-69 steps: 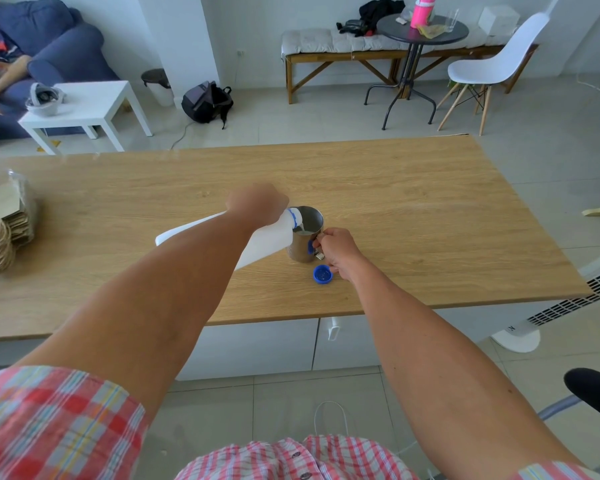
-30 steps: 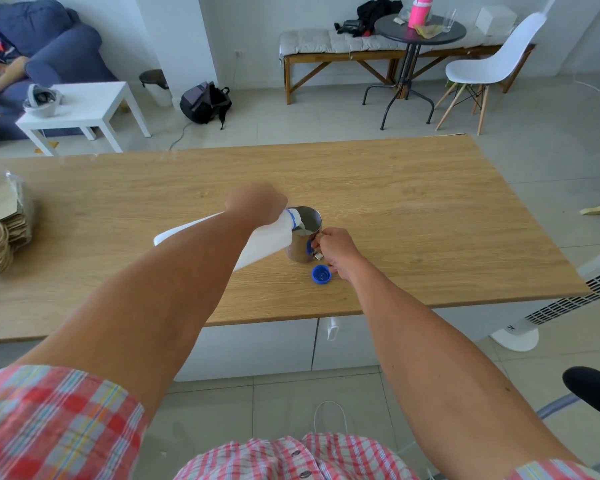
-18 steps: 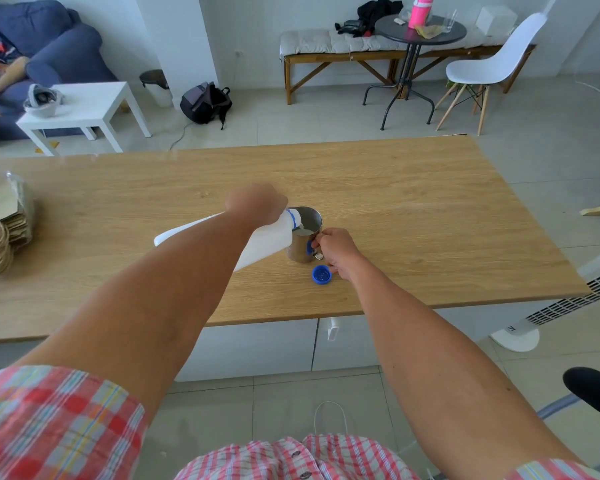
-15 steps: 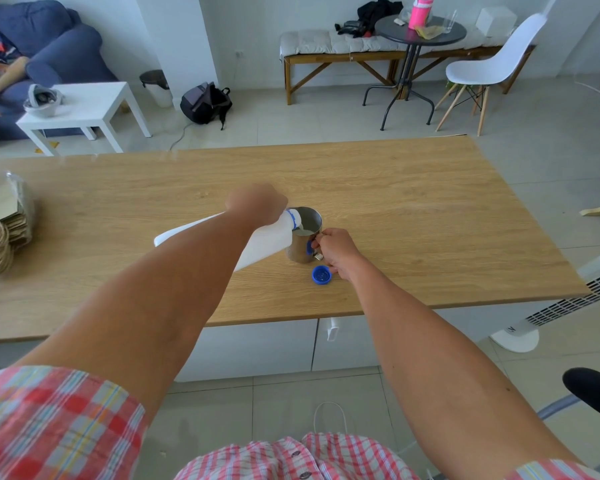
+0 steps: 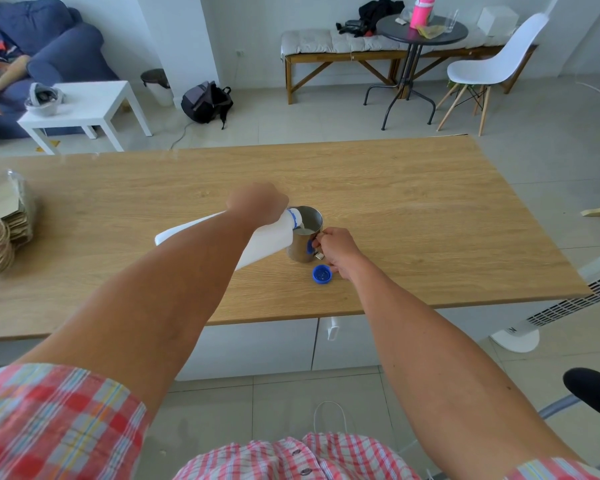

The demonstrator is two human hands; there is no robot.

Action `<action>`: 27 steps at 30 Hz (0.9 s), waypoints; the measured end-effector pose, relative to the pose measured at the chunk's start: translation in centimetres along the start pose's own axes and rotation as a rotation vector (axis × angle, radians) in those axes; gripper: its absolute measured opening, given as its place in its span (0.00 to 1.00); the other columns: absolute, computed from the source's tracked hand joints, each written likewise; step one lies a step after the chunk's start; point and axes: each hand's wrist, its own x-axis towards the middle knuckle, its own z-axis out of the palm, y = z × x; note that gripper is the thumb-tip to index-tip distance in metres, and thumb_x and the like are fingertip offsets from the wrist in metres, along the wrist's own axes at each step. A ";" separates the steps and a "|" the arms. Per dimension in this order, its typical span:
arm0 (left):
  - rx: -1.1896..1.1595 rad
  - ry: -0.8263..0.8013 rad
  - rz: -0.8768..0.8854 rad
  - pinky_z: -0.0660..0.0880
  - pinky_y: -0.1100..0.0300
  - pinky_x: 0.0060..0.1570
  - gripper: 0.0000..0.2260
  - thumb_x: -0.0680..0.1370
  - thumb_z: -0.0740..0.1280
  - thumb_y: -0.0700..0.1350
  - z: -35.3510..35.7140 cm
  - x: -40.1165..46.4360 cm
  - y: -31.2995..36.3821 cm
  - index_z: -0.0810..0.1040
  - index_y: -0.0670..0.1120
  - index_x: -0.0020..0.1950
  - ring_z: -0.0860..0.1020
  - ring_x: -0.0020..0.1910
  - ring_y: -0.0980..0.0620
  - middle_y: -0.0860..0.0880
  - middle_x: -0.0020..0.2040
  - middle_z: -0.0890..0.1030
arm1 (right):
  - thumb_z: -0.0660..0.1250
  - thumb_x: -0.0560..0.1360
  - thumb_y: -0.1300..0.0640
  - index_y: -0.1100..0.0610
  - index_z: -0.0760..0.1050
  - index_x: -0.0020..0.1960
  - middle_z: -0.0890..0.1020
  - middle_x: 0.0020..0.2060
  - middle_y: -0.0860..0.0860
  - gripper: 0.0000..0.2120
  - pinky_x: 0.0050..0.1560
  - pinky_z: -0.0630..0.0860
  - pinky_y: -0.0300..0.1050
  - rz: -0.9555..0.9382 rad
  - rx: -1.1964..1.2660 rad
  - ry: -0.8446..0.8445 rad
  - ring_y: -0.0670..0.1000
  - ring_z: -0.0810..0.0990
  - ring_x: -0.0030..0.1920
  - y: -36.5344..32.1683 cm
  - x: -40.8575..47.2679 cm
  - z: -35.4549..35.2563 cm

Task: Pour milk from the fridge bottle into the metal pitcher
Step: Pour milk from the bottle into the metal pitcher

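1. Almost nothing has shifted over the last moments: your left hand [image 5: 257,202] still clamps the tilted milk bottle [image 5: 264,242], mouth over the metal pitcher [image 5: 305,237].
2. Your right hand [image 5: 336,249] stays pinched on the pitcher's handle, steadying it on the desk [image 5: 430,216].
3. Milk shows inside, so the pour looks well along.
4. The blue cap [image 5: 322,274] lies just beside the pitcher.

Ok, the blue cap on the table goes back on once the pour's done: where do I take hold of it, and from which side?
Take the blue cap by its ribbed rim, thumb and finger on opposite sides, coming straight down from above. It lies flat on the wooden table, open side up, so only the rim offers a grip. The right hand on the metal pitcher handle is nearest; the left hand holds the milk bottle.
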 end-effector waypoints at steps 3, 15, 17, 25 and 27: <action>0.003 -0.003 -0.001 0.71 0.52 0.44 0.12 0.81 0.56 0.49 0.0 0.0 0.0 0.75 0.44 0.46 0.77 0.43 0.43 0.45 0.43 0.77 | 0.57 0.80 0.61 0.57 0.78 0.47 0.74 0.39 0.55 0.11 0.42 0.68 0.50 0.001 -0.003 0.002 0.52 0.66 0.35 -0.1 0.0 0.0; -0.010 -0.009 -0.022 0.69 0.52 0.43 0.11 0.81 0.56 0.48 -0.1 0.0 0.2 0.76 0.45 0.50 0.75 0.41 0.45 0.46 0.42 0.75 | 0.56 0.81 0.63 0.58 0.77 0.46 0.74 0.38 0.56 0.12 0.32 0.61 0.43 0.000 0.008 0.005 0.50 0.63 0.30 -0.1 0.0 0.0; -0.011 -0.008 -0.026 0.68 0.52 0.43 0.11 0.81 0.56 0.48 -0.1 0.0 0.2 0.76 0.45 0.51 0.74 0.40 0.46 0.46 0.42 0.75 | 0.56 0.81 0.63 0.58 0.77 0.46 0.73 0.37 0.56 0.12 0.31 0.60 0.42 0.002 0.014 0.005 0.50 0.63 0.29 0.0 0.1 0.0; 0.001 -0.011 -0.034 0.67 0.52 0.41 0.11 0.81 0.56 0.47 -0.1 0.0 0.2 0.76 0.44 0.51 0.71 0.36 0.47 0.46 0.42 0.75 | 0.56 0.81 0.63 0.59 0.77 0.47 0.73 0.38 0.56 0.11 0.30 0.59 0.42 -0.005 0.019 0.013 0.49 0.63 0.29 0.0 -0.1 0.0; -0.002 -0.009 -0.033 0.68 0.52 0.42 0.11 0.81 0.56 0.47 -0.2 0.0 0.2 0.76 0.45 0.51 0.71 0.36 0.47 0.46 0.42 0.75 | 0.57 0.81 0.63 0.59 0.77 0.48 0.73 0.39 0.57 0.11 0.30 0.60 0.43 -0.007 0.025 0.014 0.49 0.63 0.29 0.0 -0.1 -0.1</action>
